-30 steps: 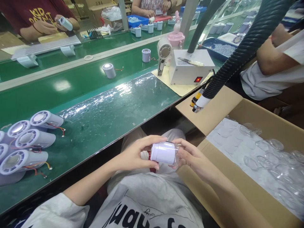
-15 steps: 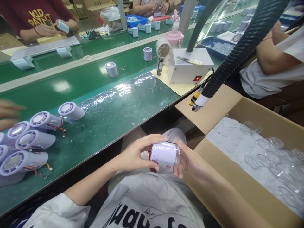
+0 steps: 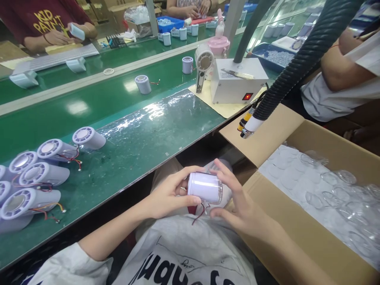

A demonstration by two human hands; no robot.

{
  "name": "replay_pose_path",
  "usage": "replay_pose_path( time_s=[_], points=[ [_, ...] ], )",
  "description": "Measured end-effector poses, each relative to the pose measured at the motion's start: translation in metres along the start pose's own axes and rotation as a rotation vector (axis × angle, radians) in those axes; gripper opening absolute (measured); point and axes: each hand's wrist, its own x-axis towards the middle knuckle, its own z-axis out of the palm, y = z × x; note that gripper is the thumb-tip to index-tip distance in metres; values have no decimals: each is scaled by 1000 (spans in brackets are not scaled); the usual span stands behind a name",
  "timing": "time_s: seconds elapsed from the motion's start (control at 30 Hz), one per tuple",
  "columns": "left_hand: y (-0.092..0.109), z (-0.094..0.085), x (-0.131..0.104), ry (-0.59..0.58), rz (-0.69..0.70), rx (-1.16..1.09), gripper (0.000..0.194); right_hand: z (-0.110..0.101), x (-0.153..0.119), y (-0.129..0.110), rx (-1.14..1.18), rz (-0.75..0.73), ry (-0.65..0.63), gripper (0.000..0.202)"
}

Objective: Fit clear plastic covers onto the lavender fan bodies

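Note:
A pale purple cylindrical fan housing lies on its side above my lap. My left hand is closed around its left end, thumb in front and fingers behind. At its right end there is a clear plastic rim. Thin wires with a small white connector hang below the housing. My right hand is open beside the clear end, its thumb and fingers spread apart; whether a fingertip touches the rim I cannot tell.
Several similar purple housings with wires lie on the table at left. A white box with a lit red switch stands ahead. A black ribbed hose hangs at right above a cardboard box of clear plastic covers. Co-workers sit around.
My right hand has let go of the clear end and spread its fingers; the dangling wires now show. Two housings on the green belt shifted right. A blurred hand at far left has gone.

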Motion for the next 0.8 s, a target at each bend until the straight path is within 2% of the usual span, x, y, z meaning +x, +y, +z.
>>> replay_pose_path(
  time_s=[0.07,0.1,0.17,0.27,0.37,0.5,0.6,0.7,0.77,0.8],
  points=[
    [0,-1,0,-24,-37,-36,57,-2,-1,1,-119,-128,-21,56],
    [0,-1,0,-30,-40,-25,60,-3,-1,0,-95,-105,-25,54],
    [0,-2,1,-34,-7,38,68,-3,-1,-1,112,78,-26,52],
    [0,-4,0,-65,36,80,75,0,-2,-6,545,383,-41,59],
    [-1,-4,-3,-98,-15,-3,74,0,-4,-9,690,524,-38,54],
    [-5,-5,-3,-111,-92,-132,79,1,-6,-11,594,599,-44,57],
    [-15,-2,1,-126,-142,-184,83,8,-4,-15,564,642,-46,58],
    [-22,1,3,-115,-211,-181,78,12,-2,-14,519,612,-57,55],
    [-12,-10,4,-66,-251,-75,67,0,-5,-3,288,601,-42,46],
    [-2,-23,5,-37,-250,29,62,-14,-9,5,114,631,10,41]
  ],
)
